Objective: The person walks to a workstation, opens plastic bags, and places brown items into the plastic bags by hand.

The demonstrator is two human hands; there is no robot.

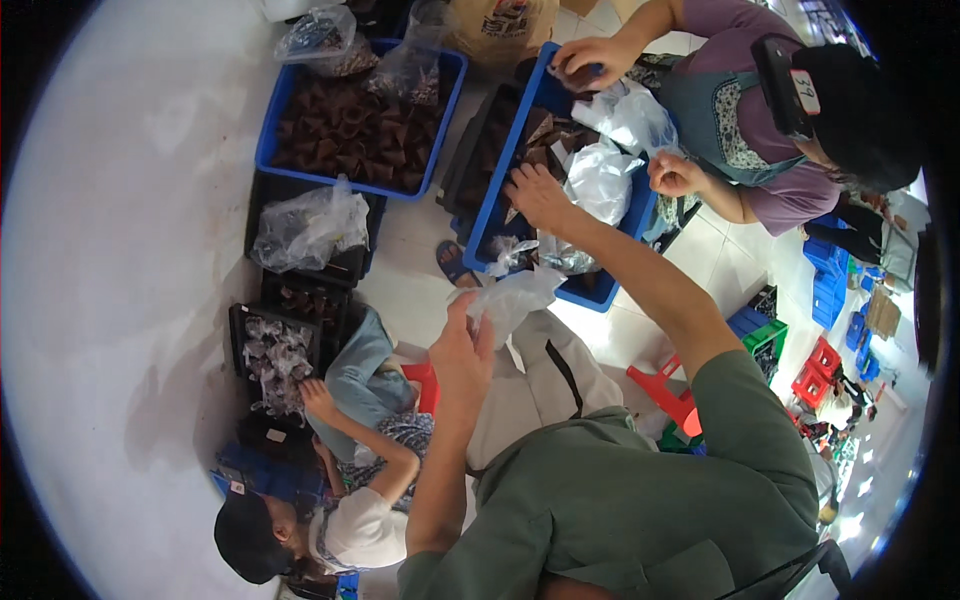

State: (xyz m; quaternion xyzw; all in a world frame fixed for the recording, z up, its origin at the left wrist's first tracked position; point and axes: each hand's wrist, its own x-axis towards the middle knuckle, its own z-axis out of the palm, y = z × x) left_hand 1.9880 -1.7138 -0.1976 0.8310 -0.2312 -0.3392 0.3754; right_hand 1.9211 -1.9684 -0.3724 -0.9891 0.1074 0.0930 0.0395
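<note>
One clear bag [524, 297]: L hand [463, 345] fingers pinch near end; long axis runs up-right twd blue tray [515, 135]. R hand [541, 198], nearer, rests on brown pcs [537, 153] in tray, fingers half-curled; grip can't be told.

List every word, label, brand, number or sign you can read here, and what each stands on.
Wording and numbers are not copied out here; this is where they stand.
Tan bag, top: large dark printing, quote withheld.
White sticker on black headgear, upper right: a legible number, quote withheld.
Small tag on black cap, lower left: too small to read.
Pale label on dark box, lower left: too small to read.
</note>
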